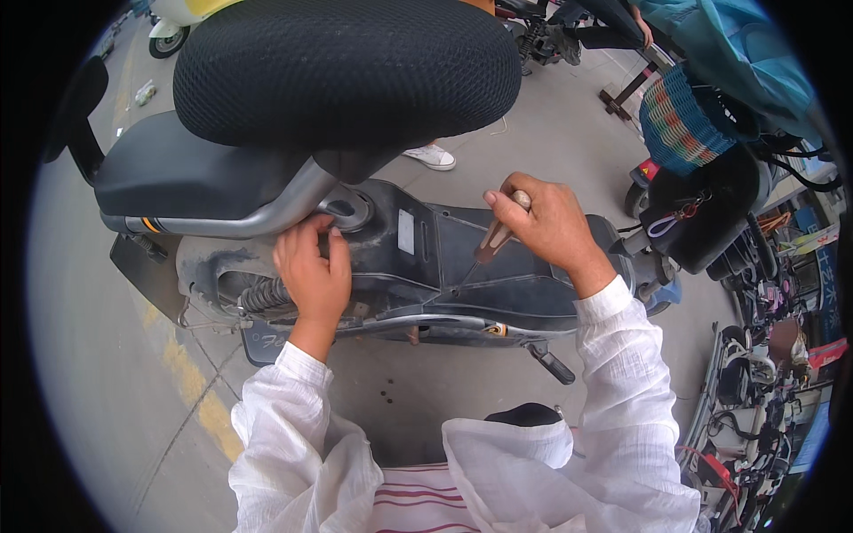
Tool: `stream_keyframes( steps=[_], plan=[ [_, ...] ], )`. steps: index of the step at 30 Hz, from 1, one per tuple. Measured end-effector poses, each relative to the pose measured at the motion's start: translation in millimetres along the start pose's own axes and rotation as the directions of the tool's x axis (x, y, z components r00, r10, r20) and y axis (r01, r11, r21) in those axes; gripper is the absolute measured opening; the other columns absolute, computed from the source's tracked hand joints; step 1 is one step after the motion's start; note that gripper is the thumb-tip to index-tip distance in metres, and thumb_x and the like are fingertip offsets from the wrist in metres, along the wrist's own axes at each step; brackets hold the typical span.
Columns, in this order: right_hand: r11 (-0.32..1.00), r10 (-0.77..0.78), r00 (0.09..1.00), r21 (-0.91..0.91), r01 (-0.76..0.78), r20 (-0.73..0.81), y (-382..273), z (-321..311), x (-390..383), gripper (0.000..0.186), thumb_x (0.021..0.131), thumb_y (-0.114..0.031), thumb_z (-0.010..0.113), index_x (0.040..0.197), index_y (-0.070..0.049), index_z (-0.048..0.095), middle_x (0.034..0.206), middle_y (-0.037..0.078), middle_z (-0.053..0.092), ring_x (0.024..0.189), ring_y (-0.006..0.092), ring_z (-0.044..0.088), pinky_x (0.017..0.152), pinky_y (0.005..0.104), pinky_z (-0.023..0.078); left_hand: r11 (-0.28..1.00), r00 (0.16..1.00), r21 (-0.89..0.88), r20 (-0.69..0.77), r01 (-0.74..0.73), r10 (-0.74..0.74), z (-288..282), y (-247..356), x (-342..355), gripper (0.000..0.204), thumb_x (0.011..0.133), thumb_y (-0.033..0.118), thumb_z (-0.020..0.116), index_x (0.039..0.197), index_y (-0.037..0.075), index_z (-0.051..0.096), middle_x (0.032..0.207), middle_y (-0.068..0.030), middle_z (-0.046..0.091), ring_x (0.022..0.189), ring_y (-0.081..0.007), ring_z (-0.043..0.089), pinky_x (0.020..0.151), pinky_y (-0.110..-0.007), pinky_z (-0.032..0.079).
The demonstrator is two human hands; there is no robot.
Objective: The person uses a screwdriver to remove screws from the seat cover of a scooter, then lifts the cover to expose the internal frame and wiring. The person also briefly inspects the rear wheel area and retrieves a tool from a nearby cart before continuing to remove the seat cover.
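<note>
A screwdriver (491, 242) with a brown and pale handle is gripped in my right hand (551, 226). Its thin shaft slants down to the dark plastic floorboard (524, 289) of an electric scooter, the tip close to a small hole or screw spot. My left hand (313, 271) rests by the foot of the silver seat post (298, 197), thumb apart from the loosely bent fingers. Nothing shows in that hand. Beside its fingertips sits a round grey-black fitting (348, 211) on the scooter body.
The textured black front seat (346, 71) overhangs the body, with a smooth rear seat (178, 173) behind it. A coil shock absorber (264, 295) sits below my left hand. A woven basket (684, 120) is at upper right, several parts (755, 391) at right, and a person's white shoe (433, 157) beyond.
</note>
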State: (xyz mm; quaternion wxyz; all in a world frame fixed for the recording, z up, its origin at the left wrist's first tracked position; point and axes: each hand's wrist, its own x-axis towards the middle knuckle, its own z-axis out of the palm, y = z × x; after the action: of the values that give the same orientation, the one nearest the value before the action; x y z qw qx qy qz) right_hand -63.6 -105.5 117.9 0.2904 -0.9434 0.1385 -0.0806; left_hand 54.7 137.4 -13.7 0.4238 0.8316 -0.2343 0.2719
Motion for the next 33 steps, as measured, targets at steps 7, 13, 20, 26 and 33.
stream_keyframes(
  steps=[7, 13, 20, 26, 33],
  plan=[
    [0.927, -0.372, 0.902, 0.049, 0.371, 0.219, 0.2, -28.2, -7.6, 0.025, 0.082, -0.013, 0.063, 0.102, -0.001, 0.054, 0.084, 0.014, 0.061, 0.077, 0.0265, 0.062, 0.071, 0.0363, 0.049, 0.987, 0.997, 0.146, -0.002, -0.072, 0.073, 7.8, 3.7, -0.8, 0.02, 0.082, 0.02, 0.062, 0.098, 0.008, 0.061, 0.098, -0.0068, 0.062, 0.099, -0.0305, 0.054, 0.092, -0.042, 0.035],
    [0.987, 0.062, 0.907, -0.162, 0.006, 0.417, -8.2, -36.5, 5.4, 0.026, 0.078, -0.009, 0.057, 0.104, -0.004, 0.055, 0.092, 0.012, 0.06, 0.083, 0.0244, 0.061, 0.071, 0.0341, 0.047, 0.99, 0.998, 0.128, 0.034, -0.061, 0.057, 9.0, 0.7, -1.3, 0.023, 0.079, 0.02, 0.063, 0.098, 0.008, 0.062, 0.104, -0.0096, 0.06, 0.105, -0.0318, 0.052, 0.096, -0.045, 0.033],
    [0.983, -0.185, 0.951, 0.063, 0.175, 0.248, 0.8, -29.1, -11.2, 0.021, 0.079, -0.012, 0.064, 0.099, -0.006, 0.057, 0.085, 0.01, 0.062, 0.075, 0.0212, 0.062, 0.062, 0.032, 0.045, 0.982, 0.996, 0.169, 0.054, -0.083, 0.075, 9.7, 0.4, -3.5, 0.024, 0.078, 0.02, 0.063, 0.099, 0.008, 0.061, 0.104, -0.0101, 0.06, 0.105, -0.0325, 0.053, 0.094, -0.044, 0.034],
    [0.973, -0.194, 0.945, -0.073, 0.22, 0.263, 8.6, -29.7, -11.0, 0.032, 0.075, -0.009, 0.063, 0.105, -0.006, 0.053, 0.089, 0.01, 0.06, 0.077, 0.0224, 0.059, 0.064, 0.0327, 0.046, 0.966, 0.989, 0.212, 0.024, -0.149, 0.147, 10.2, 4.4, -0.9, 0.022, 0.081, 0.019, 0.063, 0.1, 0.008, 0.061, 0.096, -0.0106, 0.061, 0.095, -0.0331, 0.055, 0.086, -0.042, 0.037],
    [0.988, -0.11, 0.959, 0.137, 0.076, 0.262, 8.3, -30.2, -15.4, 0.023, 0.081, -0.008, 0.06, 0.103, -0.006, 0.052, 0.083, 0.005, 0.062, 0.072, 0.0159, 0.06, 0.065, 0.029, 0.047, 0.966, 0.988, 0.212, 0.024, -0.151, 0.149, 10.1, 4.3, -1.3, 0.022, 0.081, 0.02, 0.062, 0.099, 0.007, 0.061, 0.097, -0.0104, 0.061, 0.096, -0.0334, 0.055, 0.087, -0.043, 0.037]
  ],
)
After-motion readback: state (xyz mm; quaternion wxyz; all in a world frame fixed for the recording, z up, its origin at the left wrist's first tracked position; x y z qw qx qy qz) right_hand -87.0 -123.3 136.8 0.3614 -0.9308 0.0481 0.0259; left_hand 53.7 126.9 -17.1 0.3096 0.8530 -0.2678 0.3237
